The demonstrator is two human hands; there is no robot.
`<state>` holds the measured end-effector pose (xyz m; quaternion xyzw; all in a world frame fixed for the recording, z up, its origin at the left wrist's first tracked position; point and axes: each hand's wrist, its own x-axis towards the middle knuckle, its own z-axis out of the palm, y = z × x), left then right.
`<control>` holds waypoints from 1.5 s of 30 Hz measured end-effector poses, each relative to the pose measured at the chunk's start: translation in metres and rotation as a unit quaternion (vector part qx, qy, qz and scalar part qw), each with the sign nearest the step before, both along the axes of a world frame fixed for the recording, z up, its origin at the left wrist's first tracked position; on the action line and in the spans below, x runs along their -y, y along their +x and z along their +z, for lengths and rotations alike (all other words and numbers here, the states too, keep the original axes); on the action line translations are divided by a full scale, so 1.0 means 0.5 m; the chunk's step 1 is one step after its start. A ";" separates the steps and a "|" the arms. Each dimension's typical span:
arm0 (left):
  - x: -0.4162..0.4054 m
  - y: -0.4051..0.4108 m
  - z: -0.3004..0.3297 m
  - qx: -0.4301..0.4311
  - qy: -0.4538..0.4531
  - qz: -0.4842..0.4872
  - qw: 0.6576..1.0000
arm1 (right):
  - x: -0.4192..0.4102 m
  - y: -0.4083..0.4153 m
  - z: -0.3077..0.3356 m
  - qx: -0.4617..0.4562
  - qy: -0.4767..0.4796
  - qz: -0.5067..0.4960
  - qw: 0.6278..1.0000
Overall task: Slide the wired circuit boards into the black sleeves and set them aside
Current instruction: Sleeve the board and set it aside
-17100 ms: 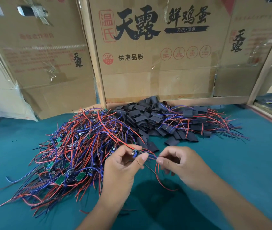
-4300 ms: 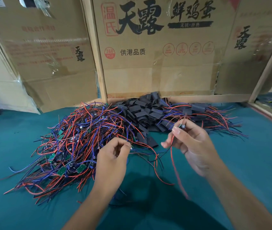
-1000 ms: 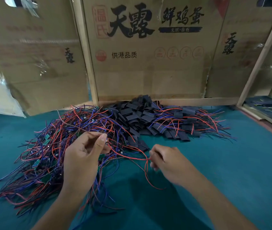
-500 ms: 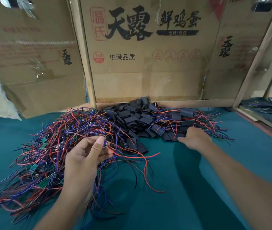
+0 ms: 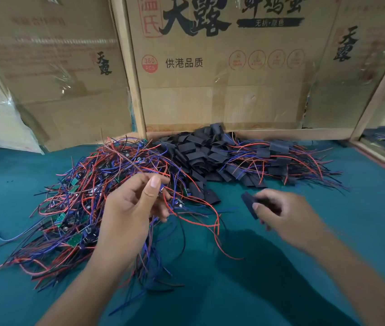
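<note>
A tangled heap of wired circuit boards [image 5: 74, 203] with red, blue and black leads covers the left of the green table. My left hand [image 5: 130, 208] pinches one wired board [image 5: 162, 188] between thumb and fingers, its red wires [image 5: 201, 208] trailing to the right. My right hand [image 5: 285, 215] holds a single black sleeve [image 5: 249, 204] above the table, apart from the board. Behind lies a pile of empty black sleeves [image 5: 201, 154], and to its right a pile of sleeved boards [image 5: 280, 158] with wires sticking out.
Cardboard boxes [image 5: 222, 67] and wooden posts [image 5: 130, 74] wall off the back of the green table [image 5: 363, 220]. A wooden rail [image 5: 379, 156] borders the right side, with more parts beyond it.
My right hand reached to the sleeve pile, took one black sleeve and came back toward the left hand. The left hand kept its pinch on the board.
</note>
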<state>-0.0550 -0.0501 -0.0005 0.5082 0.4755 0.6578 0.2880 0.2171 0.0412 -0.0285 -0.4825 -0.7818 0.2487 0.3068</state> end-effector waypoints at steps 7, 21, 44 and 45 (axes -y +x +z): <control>-0.006 0.003 0.020 -0.013 0.002 0.013 1.000 | 0.050 -0.046 -0.044 -0.007 0.032 0.164 0.986; -0.051 0.017 0.089 -0.057 0.036 0.032 0.997 | 0.035 -0.021 -0.051 -0.015 0.046 0.211 0.976; 0.009 0.055 -0.013 0.105 -0.125 -0.075 0.984 | 0.086 -0.088 -0.013 -0.171 -0.202 0.216 0.940; 0.019 0.049 -0.021 0.114 -0.147 -0.068 0.980 | 0.082 -0.082 -0.017 -0.155 -0.204 0.217 0.942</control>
